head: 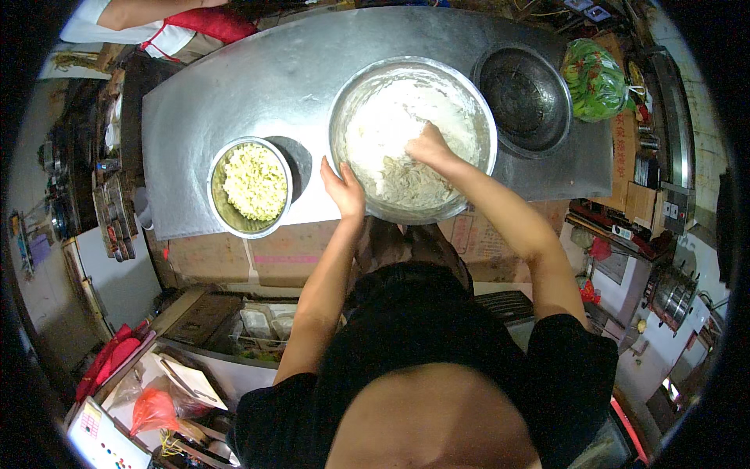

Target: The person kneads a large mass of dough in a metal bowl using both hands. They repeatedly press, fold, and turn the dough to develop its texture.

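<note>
A large metal mixing bowl (487,138) stands near the front edge of a steel table (234,99). White flour (381,117) fills much of it, with rough, lumpy dough (413,182) on the side near me. My right hand (430,143) is down in the flour with its fingers curled; its fingertips are partly hidden. My left hand (344,190) rests against the outer left wall of the bowl, thumb and fingers apart. To the left, a smaller metal bowl (218,202) holds chopped pale green vegetable (256,182).
Right of the mixing bowl lies a dark round pan (523,97). Beyond it are a plastic bag of green vegetables (595,82) and cardboard (624,152). Another person (158,29) stands at the table's far left side. Plastic containers (266,322) are on a shelf behind me.
</note>
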Demonstrator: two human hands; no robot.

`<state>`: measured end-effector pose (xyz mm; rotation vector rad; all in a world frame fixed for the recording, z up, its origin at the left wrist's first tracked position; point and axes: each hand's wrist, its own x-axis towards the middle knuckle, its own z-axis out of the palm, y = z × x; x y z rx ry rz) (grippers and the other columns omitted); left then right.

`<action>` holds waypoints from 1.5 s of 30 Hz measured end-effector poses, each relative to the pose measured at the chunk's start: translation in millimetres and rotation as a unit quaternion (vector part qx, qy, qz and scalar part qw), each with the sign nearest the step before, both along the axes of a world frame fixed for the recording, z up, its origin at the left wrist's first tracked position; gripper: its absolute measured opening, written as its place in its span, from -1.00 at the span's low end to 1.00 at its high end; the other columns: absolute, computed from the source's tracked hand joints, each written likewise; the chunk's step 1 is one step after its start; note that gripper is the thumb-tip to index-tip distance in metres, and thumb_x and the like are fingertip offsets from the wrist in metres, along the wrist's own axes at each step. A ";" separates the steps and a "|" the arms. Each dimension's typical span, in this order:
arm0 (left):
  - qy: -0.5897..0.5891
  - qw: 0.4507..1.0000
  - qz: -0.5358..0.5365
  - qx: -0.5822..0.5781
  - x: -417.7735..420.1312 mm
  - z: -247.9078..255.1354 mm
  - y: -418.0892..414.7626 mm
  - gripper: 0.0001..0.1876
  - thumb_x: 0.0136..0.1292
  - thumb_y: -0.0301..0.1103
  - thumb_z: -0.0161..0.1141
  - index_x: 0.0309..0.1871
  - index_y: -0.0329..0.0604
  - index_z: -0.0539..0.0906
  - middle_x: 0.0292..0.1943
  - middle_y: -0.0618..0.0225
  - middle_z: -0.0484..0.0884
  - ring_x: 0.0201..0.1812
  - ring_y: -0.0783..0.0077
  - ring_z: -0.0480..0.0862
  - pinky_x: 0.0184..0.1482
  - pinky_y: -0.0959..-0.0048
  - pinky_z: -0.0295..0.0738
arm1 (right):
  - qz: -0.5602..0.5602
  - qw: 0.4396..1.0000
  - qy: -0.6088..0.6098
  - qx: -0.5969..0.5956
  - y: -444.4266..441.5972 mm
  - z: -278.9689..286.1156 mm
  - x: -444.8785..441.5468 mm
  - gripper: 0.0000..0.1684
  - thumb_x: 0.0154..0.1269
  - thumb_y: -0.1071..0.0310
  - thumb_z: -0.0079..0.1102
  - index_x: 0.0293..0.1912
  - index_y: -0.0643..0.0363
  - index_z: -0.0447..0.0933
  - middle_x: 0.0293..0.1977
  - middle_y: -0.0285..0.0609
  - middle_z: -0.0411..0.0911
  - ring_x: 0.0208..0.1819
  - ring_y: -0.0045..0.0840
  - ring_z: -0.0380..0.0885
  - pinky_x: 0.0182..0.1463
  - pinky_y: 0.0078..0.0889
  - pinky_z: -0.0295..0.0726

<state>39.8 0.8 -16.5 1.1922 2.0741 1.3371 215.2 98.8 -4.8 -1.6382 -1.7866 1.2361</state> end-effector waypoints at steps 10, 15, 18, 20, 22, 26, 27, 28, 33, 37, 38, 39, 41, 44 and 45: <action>0.007 1.000 -0.017 -0.019 2.5 8.7 3.0 -0.55 0.30 -0.44 -0.03 0.17 -0.61 0.23 0.07 -0.27 0.34 0.11 -0.19 0.36 0.20 0.18 0.20 | 0.193 0.965 -0.101 -0.145 30.4 -4.1 77.3 -0.30 0.28 -0.16 -0.15 0.08 0.27 0.43 0.01 0.06 0.49 0.01 -0.25 0.48 0.11 -0.28 0.38; -0.011 1.000 0.000 -0.016 -0.8 3.7 -0.7 -0.55 0.31 -0.42 -0.04 0.16 -0.61 0.23 0.07 -0.26 0.34 0.11 -0.19 0.35 0.20 0.18 0.20 | -0.021 0.962 -0.044 -0.270 26.3 3.1 95.7 -0.37 0.19 -0.04 0.06 0.03 0.34 0.46 -0.09 0.01 0.55 -0.06 -0.37 0.52 0.00 -0.35 0.47; -0.008 0.999 -0.003 -0.040 -0.7 6.8 0.6 -0.53 0.32 -0.41 -0.02 0.20 -0.57 0.21 0.10 -0.22 0.35 0.14 -0.08 0.37 0.22 0.26 0.19 | -0.052 0.923 0.015 -0.382 24.2 -12.8 91.9 -0.34 0.20 0.00 0.08 0.08 0.37 0.40 -0.04 0.02 0.52 -0.04 -0.37 0.52 -0.01 -0.35 0.50; -0.011 0.999 -0.008 -0.036 2.1 9.7 3.6 -0.54 0.33 -0.42 -0.04 0.19 -0.58 0.21 0.06 -0.21 0.36 0.10 -0.09 0.37 0.19 0.23 0.21 | -0.055 0.895 0.054 -0.440 22.4 -24.1 94.2 -0.39 0.18 0.14 0.17 0.12 0.34 0.37 -0.03 0.02 0.50 -0.05 -0.37 0.53 -0.06 -0.34 0.56; -0.002 1.000 -0.008 -0.020 2.7 12.0 2.5 -0.57 0.33 -0.43 -0.06 0.17 -0.58 0.23 0.00 -0.19 0.36 0.04 -0.12 0.38 0.13 0.18 0.24 | -0.046 0.894 0.102 -0.433 16.3 -20.5 75.9 -0.41 0.17 0.20 0.19 0.12 0.34 0.37 -0.03 0.03 0.50 -0.05 -0.36 0.52 -0.06 -0.33 0.56; -0.008 0.999 -0.002 -0.038 3.2 17.4 2.3 -0.57 0.34 -0.43 -0.07 0.18 -0.56 0.22 -0.02 -0.16 0.36 0.02 -0.09 0.39 0.11 0.20 0.25 | 0.056 0.925 0.119 -0.356 14.9 -2.4 32.5 -0.33 0.06 0.31 0.25 0.17 0.32 0.32 0.04 0.00 0.45 0.00 -0.31 0.48 0.11 -0.35 0.44; -0.014 0.999 -0.001 -0.037 2.5 18.7 2.2 -0.57 0.34 -0.43 -0.07 0.18 -0.56 0.22 -0.02 -0.16 0.36 0.02 -0.09 0.39 0.11 0.21 0.25 | 0.099 0.936 0.124 -0.314 16.9 -2.0 21.7 -0.31 0.04 0.32 0.26 0.18 0.31 0.31 0.05 0.00 0.45 0.02 -0.31 0.46 0.15 -0.36 0.41; -0.019 0.999 -0.004 -0.037 2.5 19.3 3.1 -0.57 0.34 -0.43 -0.07 0.18 -0.56 0.22 -0.02 -0.16 0.36 0.02 -0.08 0.39 0.11 0.22 0.25 | 0.216 0.943 -0.016 -0.251 22.2 -13.4 9.1 -0.31 0.03 0.34 0.25 0.18 0.30 0.30 0.06 -0.01 0.44 0.05 -0.31 0.44 0.17 -0.36 0.38; 0.001 0.999 -0.006 -0.041 -0.2 8.7 1.2 -0.54 0.34 -0.39 -0.04 0.19 -0.56 0.22 0.04 -0.18 0.34 0.07 -0.09 0.37 0.15 0.20 0.23 | 0.127 0.988 0.070 -0.046 20.2 -34.4 -25.0 -0.38 0.07 0.38 0.16 0.17 0.25 0.33 0.09 -0.02 0.42 0.12 -0.35 0.37 0.19 -0.35 0.34; -0.041 0.998 0.001 -0.050 -1.2 5.3 1.4 -0.51 0.34 -0.36 -0.03 0.21 -0.57 0.21 0.12 -0.20 0.33 0.16 -0.06 0.34 0.22 0.24 0.18 | -0.002 0.922 0.366 -0.129 25.1 14.4 -24.2 -0.57 0.18 0.38 0.04 0.07 0.27 0.39 -0.07 -0.14 0.49 -0.03 -0.42 0.44 0.07 -0.33 0.40; -0.048 0.997 -0.002 -0.055 -1.6 6.3 0.8 -0.50 0.35 -0.36 -0.03 0.22 -0.57 0.21 0.14 -0.20 0.33 0.17 -0.02 0.34 0.23 0.27 0.18 | -0.107 0.933 0.293 -0.177 34.0 -9.4 -29.2 -0.66 0.20 0.38 0.00 -0.03 0.29 0.44 -0.17 -0.18 0.51 -0.08 -0.47 0.46 0.00 -0.36 0.43; -0.055 0.997 -0.002 -0.059 -1.9 7.1 0.9 -0.50 0.35 -0.35 -0.04 0.23 -0.57 0.20 0.15 -0.20 0.33 0.19 0.02 0.34 0.24 0.30 0.18 | -0.131 0.928 0.288 -0.196 37.4 -6.0 -28.7 -0.67 0.20 0.38 0.00 -0.05 0.30 0.45 -0.19 -0.17 0.52 -0.10 -0.47 0.47 -0.01 -0.37 0.44; -0.030 0.998 -0.005 -0.059 -4.5 3.1 -0.6 -0.49 0.32 -0.36 0.00 0.22 -0.55 0.22 0.15 -0.20 0.33 0.16 0.01 0.36 0.21 0.29 0.21 | -0.181 0.915 0.274 -0.234 45.2 14.7 -22.6 -0.69 0.20 0.38 -0.01 -0.08 0.30 0.47 -0.22 -0.16 0.53 -0.13 -0.48 0.48 -0.03 -0.38 0.45; 0.035 0.993 -0.042 -0.103 -15.6 6.7 5.3 -0.48 0.27 -0.37 0.05 0.21 -0.53 0.25 0.13 -0.23 0.34 0.11 -0.02 0.40 0.15 0.28 0.27 | -0.089 0.941 0.226 -0.237 52.0 41.2 1.3 -0.61 0.23 0.25 -0.01 -0.05 0.34 0.47 -0.15 -0.11 0.53 -0.12 -0.46 0.49 -0.04 -0.42 0.45; 0.062 0.989 -0.058 -0.124 -20.5 9.8 10.6 -0.48 0.25 -0.37 0.07 0.20 -0.52 0.26 0.12 -0.24 0.35 0.08 -0.03 0.42 0.13 0.27 0.29 | -0.049 0.948 0.210 -0.233 53.5 44.5 8.6 -0.59 0.25 0.23 -0.03 -0.03 0.35 0.47 -0.13 -0.10 0.52 -0.10 -0.46 0.49 -0.04 -0.43 0.45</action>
